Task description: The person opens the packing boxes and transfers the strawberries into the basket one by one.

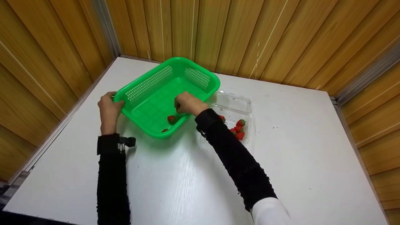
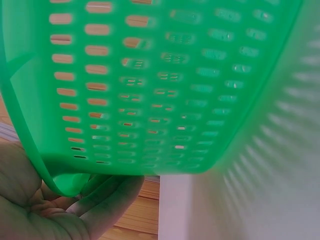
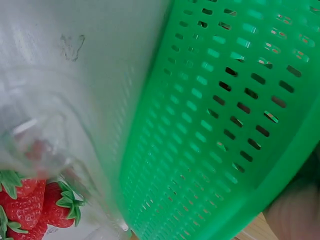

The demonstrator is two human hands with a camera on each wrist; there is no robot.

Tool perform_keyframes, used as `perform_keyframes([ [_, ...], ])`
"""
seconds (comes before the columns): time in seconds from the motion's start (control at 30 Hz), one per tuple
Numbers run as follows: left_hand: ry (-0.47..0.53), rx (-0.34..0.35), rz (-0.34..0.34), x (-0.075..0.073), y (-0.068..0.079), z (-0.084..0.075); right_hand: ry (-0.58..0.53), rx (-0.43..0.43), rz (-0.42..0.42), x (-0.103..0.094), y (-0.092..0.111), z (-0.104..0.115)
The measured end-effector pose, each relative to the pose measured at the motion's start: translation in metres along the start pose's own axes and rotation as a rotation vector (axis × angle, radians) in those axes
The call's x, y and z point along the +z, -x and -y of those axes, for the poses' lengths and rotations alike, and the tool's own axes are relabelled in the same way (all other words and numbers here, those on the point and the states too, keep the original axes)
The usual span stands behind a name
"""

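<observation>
My left hand [image 1: 110, 107] grips the rim of a green plastic basket [image 1: 150, 73] at its left corner; in the left wrist view, the fingers [image 2: 112, 205] curl under that rim. Inside the basket, a strawberry [image 1: 171, 119] lies by the near right wall, and another red piece [image 1: 164, 130] shows at the near corner. My right hand [image 1: 187, 103] reaches over the right wall, fingers bent down inside. I cannot tell whether it holds anything, as its back covers the fingertips. Beside the basket, a clear plastic box [image 1: 234, 109] contains several strawberries [image 1: 239, 128].
The box's raised clear lid [image 1: 239, 102] leans behind it, close to the basket's right wall. Everything rests on a white table [image 1: 297, 156]. Wood-panelled walls [image 1: 218, 34] close off the back and both sides.
</observation>
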State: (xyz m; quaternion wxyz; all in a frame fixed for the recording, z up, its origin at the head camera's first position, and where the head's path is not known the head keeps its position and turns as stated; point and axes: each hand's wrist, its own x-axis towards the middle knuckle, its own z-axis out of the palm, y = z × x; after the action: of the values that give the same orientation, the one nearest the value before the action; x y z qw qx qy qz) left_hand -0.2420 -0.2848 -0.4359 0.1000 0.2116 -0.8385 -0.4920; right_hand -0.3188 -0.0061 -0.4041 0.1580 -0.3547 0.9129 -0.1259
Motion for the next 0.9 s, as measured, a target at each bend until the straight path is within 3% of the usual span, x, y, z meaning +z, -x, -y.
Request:
perform_keyframes([
  [0.47, -0.009, 0.002, -0.007, 0.002, -0.002, -0.001, -0.004, -0.013, -0.005, -0.001, 0.001, -0.003],
  [0.6, -0.007, 0.01, -0.009, 0.003, -0.003, -0.002, -0.01, -0.053, -0.028, -0.009, 0.006, -0.01],
  [0.73, -0.004, -0.001, -0.002, 0.003, -0.002, -0.003, -0.042, -0.119, -0.101, -0.018, 0.023, -0.021],
  [0.9, -0.011, -0.013, 0.005, -0.001, 0.0, -0.001, -0.094, -0.145, -0.201, -0.022, 0.061, -0.035],
])
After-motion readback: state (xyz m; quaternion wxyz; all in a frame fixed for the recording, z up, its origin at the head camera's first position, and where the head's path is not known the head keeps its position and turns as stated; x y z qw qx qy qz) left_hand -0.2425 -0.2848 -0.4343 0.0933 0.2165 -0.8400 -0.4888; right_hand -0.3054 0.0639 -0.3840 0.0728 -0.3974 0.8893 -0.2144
